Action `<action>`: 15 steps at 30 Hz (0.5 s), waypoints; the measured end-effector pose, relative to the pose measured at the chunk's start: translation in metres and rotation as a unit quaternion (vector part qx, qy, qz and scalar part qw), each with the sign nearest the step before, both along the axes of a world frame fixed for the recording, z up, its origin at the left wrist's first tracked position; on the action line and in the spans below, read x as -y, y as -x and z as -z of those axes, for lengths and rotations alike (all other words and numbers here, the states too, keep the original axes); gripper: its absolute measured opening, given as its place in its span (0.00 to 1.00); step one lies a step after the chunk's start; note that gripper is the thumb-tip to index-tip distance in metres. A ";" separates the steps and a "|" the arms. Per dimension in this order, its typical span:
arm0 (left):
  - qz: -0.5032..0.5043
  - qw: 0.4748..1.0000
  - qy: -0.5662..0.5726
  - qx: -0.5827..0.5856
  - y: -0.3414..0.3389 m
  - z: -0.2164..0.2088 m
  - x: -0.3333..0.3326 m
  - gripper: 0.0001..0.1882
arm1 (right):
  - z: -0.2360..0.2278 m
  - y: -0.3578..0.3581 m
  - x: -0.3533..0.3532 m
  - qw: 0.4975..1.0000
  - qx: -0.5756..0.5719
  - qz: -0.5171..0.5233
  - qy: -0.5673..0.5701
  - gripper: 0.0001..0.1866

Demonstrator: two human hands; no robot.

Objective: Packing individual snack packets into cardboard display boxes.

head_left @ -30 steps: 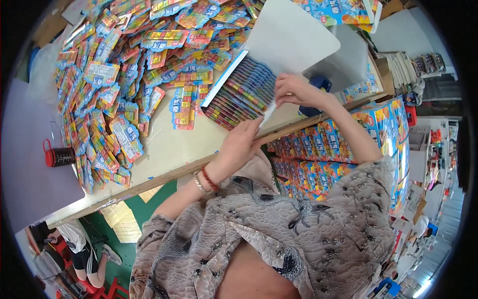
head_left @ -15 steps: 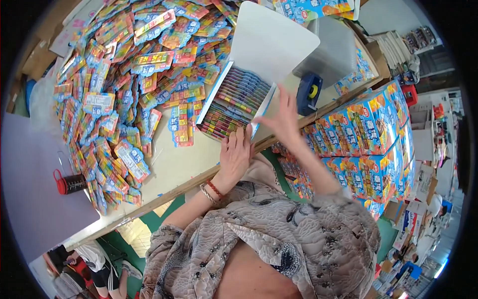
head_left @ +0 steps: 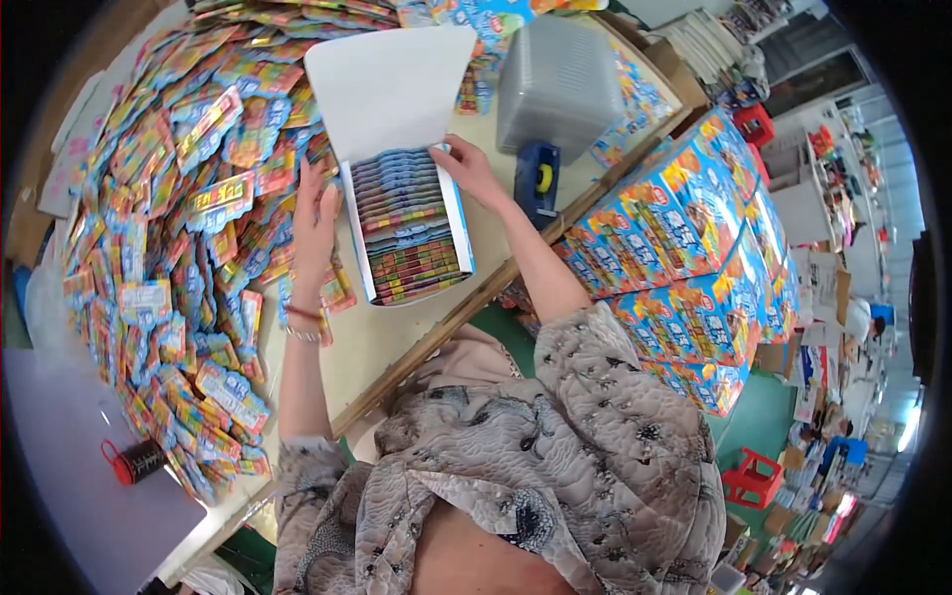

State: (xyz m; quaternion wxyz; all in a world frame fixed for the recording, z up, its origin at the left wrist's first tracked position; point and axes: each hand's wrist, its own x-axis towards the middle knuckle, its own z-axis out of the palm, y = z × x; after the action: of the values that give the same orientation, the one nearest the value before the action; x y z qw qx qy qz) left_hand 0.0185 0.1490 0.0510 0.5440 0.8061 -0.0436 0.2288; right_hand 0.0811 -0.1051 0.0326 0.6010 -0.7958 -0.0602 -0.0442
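Box (head_left: 459, 230) judged bendable, best held by both sides, left hand (head_left: 314, 223) flat at its 9 o'clock, right hand (head_left: 472, 176) curled at 2, grip unclear.

Crinkly grey-beige top (head_left: 476, 436) w/ dk prints (head_left: 535, 521), loose slvs (head_left: 587, 342); red-brn bracelet (head_left: 302, 313) + pale bracelet (head_left: 302, 334), L wrist (head_left: 308, 292).

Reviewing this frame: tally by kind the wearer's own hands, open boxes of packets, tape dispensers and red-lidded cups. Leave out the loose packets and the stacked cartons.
Hands: 2 (left hand, right hand)
Open box of packets: 1
Dark blue tape dispenser: 1
Red-lidded cup: 1
Total: 5
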 end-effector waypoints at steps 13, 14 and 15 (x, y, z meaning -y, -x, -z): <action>0.029 0.968 -0.202 0.145 -0.038 0.013 0.002 0.21 | 0.019 -0.037 0.029 0.952 0.113 -0.239 -0.153 0.15; 0.052 0.954 -0.265 0.129 -0.029 0.008 -0.005 0.21 | 0.016 -0.031 0.035 0.971 0.050 -0.202 -0.116 0.15; 0.079 0.936 -0.324 0.112 -0.022 0.002 -0.010 0.20 | 0.009 -0.024 0.041 0.984 -0.013 -0.162 -0.075 0.15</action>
State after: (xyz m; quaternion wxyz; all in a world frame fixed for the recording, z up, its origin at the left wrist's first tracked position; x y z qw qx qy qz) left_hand 0.0406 0.1594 0.0486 0.2613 0.9016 -0.2400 0.2475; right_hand 0.1049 -0.1458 0.0234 0.6589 -0.7286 -0.1771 0.0593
